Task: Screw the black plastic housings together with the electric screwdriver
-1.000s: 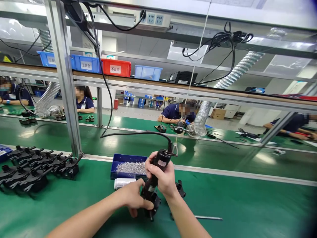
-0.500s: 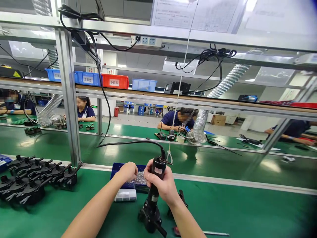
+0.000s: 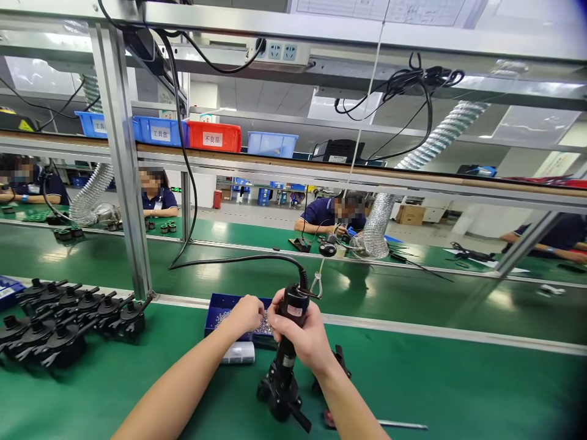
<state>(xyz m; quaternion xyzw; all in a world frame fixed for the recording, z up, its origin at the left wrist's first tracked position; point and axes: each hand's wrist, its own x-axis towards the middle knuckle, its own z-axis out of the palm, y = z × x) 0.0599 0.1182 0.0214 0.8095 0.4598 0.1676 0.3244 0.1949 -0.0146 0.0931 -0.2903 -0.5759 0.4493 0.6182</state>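
My right hand (image 3: 300,333) is wrapped round a black electric screwdriver (image 3: 293,305), which stands nearly upright with its lower end on a black plastic part (image 3: 280,391). A cord and a hanging loop meet at the tool's top. Over a blue bin (image 3: 215,305) of small shiny metal pieces, probably screws, is my left hand (image 3: 247,315), fingers curled together; what they pinch, if anything, is hidden. Just in front of the bin lies a whitish roll (image 3: 239,352). Partly behind my right wrist rests another black part (image 3: 340,360).
Rows of black plastic assemblies (image 3: 59,324) fill the left of the green bench (image 3: 413,391). A screwdriver with a red handle (image 3: 329,419) lies near my right forearm. A metal post (image 3: 120,165) rises at the left. Several people sit at the bench beyond.
My left hand has shifted slightly right within the bin, its fingers still curled. My right hand keeps the electric screwdriver on the black part. The camera view has tilted slightly.
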